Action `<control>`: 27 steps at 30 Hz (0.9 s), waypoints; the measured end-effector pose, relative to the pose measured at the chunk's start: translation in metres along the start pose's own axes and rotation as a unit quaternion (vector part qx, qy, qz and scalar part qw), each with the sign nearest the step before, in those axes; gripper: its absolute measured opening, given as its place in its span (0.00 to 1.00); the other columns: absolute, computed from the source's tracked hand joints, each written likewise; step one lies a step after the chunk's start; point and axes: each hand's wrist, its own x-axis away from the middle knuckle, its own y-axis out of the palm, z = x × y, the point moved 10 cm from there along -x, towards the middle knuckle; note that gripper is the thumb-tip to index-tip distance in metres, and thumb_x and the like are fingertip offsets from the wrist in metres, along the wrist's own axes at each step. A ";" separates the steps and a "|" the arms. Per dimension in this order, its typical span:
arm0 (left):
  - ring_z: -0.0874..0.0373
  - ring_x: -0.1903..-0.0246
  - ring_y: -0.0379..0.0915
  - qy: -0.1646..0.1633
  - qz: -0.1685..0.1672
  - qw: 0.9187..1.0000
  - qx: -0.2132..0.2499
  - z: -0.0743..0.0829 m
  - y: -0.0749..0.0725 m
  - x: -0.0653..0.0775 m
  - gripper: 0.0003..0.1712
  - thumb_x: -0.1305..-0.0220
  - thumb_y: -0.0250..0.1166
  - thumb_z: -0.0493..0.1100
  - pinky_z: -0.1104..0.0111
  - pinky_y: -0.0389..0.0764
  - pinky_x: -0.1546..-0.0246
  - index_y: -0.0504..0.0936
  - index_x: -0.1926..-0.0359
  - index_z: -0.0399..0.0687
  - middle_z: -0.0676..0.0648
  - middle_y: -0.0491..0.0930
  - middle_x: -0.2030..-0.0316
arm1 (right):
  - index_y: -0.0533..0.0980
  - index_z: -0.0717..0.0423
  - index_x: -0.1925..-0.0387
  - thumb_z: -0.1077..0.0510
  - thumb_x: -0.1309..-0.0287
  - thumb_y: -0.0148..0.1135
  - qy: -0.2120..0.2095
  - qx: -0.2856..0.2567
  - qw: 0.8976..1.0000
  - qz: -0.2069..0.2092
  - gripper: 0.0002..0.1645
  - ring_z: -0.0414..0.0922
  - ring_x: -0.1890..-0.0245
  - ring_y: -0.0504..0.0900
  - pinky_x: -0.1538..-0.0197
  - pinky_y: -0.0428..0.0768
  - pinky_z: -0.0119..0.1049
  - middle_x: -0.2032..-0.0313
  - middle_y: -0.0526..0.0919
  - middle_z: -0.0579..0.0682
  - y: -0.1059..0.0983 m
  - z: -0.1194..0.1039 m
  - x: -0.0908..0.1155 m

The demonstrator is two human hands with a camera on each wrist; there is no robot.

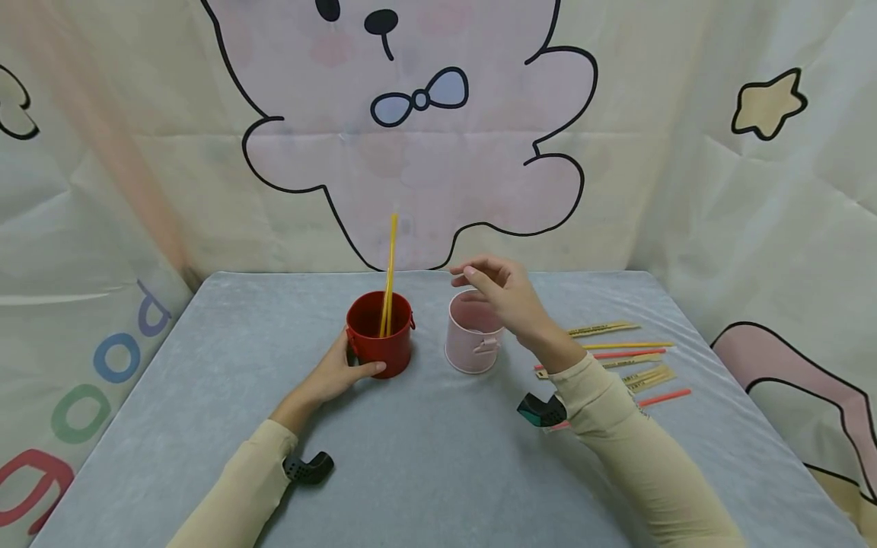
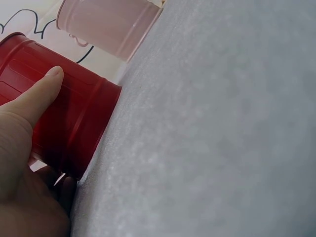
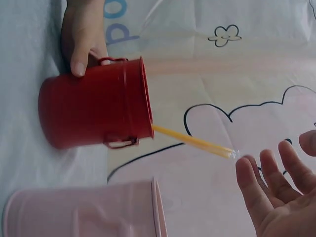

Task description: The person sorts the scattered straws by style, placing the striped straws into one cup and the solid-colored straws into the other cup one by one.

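A small red metal bucket (image 1: 380, 350) stands on the cloth, and my left hand (image 1: 334, 374) holds its left side. In the left wrist view my thumb (image 2: 42, 94) lies along the wall, with the fingers partly hidden low behind it. Slim yellow straws (image 1: 388, 293) lean upright inside this bucket and rise well above its rim. Just to the right stands a pale pink bucket (image 1: 473, 346) of similar shape. Over its rim hovers my right hand (image 1: 503, 293), fingers loosely spread with nothing between them. The right wrist view has those fingertips (image 3: 244, 168) near the straws' upper ends.
Right of the pink bucket, partly behind my right forearm, lie several flat paper-wrapped pieces (image 1: 651, 378), a yellow straw (image 1: 637, 345) and reddish straws (image 1: 664, 397). A grey-blue cloth (image 1: 425, 472) covers the table. Printed curtains (image 1: 617, 152) hang behind and beside it.
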 end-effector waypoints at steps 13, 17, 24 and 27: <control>0.48 0.26 0.54 -0.016 -0.001 1.000 -0.006 -0.004 -0.001 0.000 0.50 0.39 0.74 0.41 0.43 0.54 0.24 0.54 0.24 0.53 0.47 0.63 0.27 | 0.80 0.58 0.53 0.60 0.25 0.52 -0.037 0.014 0.999 -0.011 0.11 0.40 0.56 0.86 0.51 0.87 0.37 0.56 0.85 0.40 -0.052 0.004 0.016; 0.49 0.25 0.54 -0.021 0.001 1.000 -0.004 -0.004 -0.001 -0.001 0.50 0.40 0.74 0.42 0.43 0.54 0.24 0.54 0.24 0.54 0.48 0.63 0.27 | 0.80 0.59 0.53 0.62 0.25 0.51 -0.050 0.004 0.999 -0.007 0.11 0.40 0.56 0.86 0.52 0.86 0.33 0.56 0.86 0.41 -0.074 0.012 0.024; 0.48 0.25 0.53 -0.012 -0.001 1.000 -0.007 -0.005 -0.002 -0.001 0.50 0.40 0.74 0.41 0.42 0.51 0.23 0.54 0.23 0.52 0.46 0.63 0.27 | 0.79 0.66 0.50 0.63 0.24 0.50 -0.036 0.016 0.999 0.003 0.13 0.38 0.56 0.87 0.50 0.85 0.29 0.56 0.87 0.42 -0.114 0.034 0.043; 0.48 0.24 0.52 -0.012 0.000 1.000 -0.005 -0.005 -0.002 -0.002 0.50 0.40 0.74 0.41 0.42 0.51 0.23 0.54 0.23 0.53 0.47 0.62 0.27 | 0.76 0.70 0.48 0.61 0.24 0.50 -0.016 0.037 0.999 0.005 0.16 0.38 0.56 0.87 0.48 0.84 0.28 0.55 0.86 0.40 -0.128 0.047 0.049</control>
